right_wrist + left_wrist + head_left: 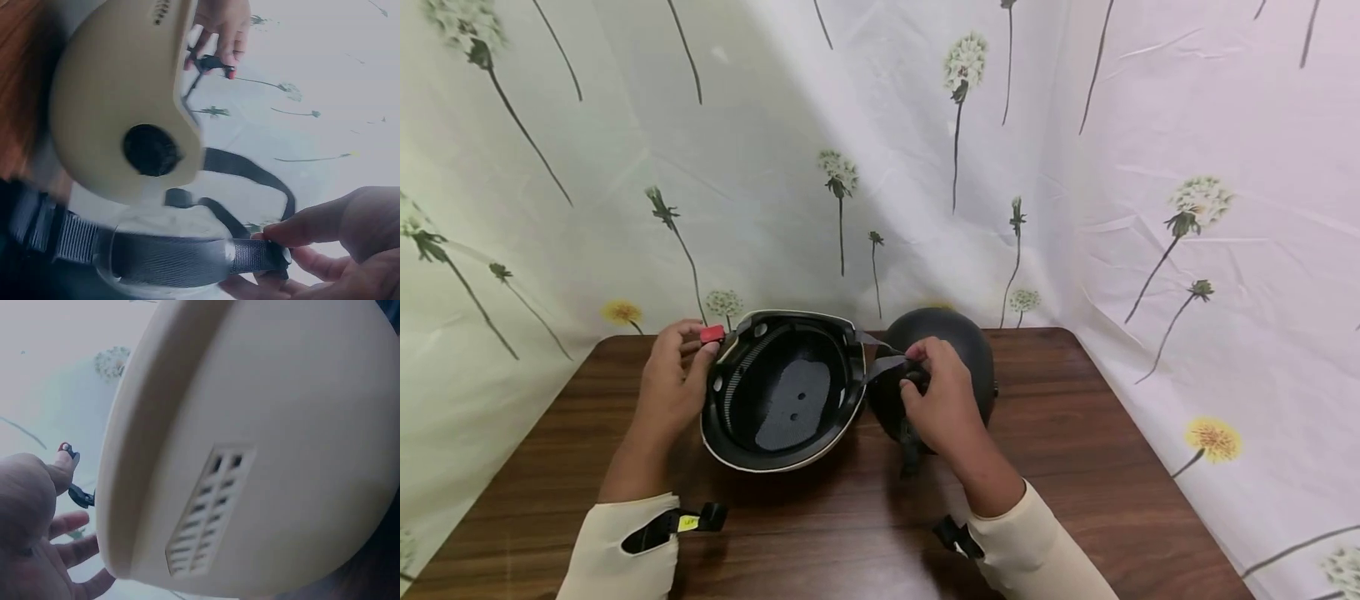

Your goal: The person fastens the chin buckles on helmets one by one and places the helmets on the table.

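A cream helmet (790, 400) lies upturned, its black lining facing up. In the left wrist view its smooth shell (300, 425) shows a slotted vent (209, 515). My left hand (673, 383) pinches a red-and-black buckle piece (712, 334) between thumb and finger, beside the helmet's left rim. On the other side, my right hand (943, 396) pinches the end of the dark chin strap (886, 365), which runs to the helmet's right rim. In the right wrist view, a black buckle end (278, 259) sits between thumb and fingers, and the strap crosses a clear oval cup (169, 281).
A dark rounded helmet-like thing (973, 354) stands behind and below my right hand, with a strap (910, 454) toward the front. The brown wooden table (820, 533) ends at a white flower-print curtain (760, 167) at back and sides.
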`<state>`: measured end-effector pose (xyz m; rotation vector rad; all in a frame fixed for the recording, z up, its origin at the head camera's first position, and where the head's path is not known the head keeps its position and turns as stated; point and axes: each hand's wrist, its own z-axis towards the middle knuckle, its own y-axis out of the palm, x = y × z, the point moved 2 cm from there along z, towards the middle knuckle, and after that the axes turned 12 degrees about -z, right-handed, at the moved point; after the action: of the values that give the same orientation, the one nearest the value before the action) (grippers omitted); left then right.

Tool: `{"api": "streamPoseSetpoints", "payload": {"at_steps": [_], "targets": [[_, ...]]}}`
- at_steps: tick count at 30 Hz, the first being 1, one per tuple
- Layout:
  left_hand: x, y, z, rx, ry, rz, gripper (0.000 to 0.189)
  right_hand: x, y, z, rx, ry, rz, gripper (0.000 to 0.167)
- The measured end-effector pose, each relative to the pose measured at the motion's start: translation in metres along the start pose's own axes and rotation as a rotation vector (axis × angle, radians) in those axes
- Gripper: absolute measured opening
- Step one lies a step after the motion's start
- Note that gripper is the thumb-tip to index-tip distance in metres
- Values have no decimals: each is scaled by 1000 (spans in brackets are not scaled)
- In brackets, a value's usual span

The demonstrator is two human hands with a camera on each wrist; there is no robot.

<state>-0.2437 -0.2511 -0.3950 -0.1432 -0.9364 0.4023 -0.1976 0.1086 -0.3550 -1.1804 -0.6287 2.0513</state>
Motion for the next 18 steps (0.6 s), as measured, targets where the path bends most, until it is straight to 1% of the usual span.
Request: {"api": "streamPoseSetpoints", "payload": {"at_steps": [2, 4, 6, 10, 12, 13, 15, 18], "targets": [[-2, 1, 1, 7, -25, -31, 38, 0, -6, 0, -3, 0, 16, 33], [-4, 2, 1, 23, -56, -71, 38, 1, -14, -1, -31, 8, 32, 38], [-5, 2, 3, 49, -81, -121, 39, 2, -21, -1, -88, 29, 54, 48], [-5, 3, 5, 56, -122, -194, 39, 6, -35, 1, -224, 98, 122, 67], [-6, 4, 6, 65, -147, -234, 38, 11, -41, 1, -292, 128, 170, 71], [-7, 4, 6, 75, -169, -264, 37, 13, -44, 2, -323, 134, 187, 71], [-9, 3, 6, 121, -220, -388, 32, 17, -50, 3, -373, 128, 193, 66], [-12, -1, 5, 218, -284, -572, 27, 24, -61, 4, -428, 75, 124, 55]]}}
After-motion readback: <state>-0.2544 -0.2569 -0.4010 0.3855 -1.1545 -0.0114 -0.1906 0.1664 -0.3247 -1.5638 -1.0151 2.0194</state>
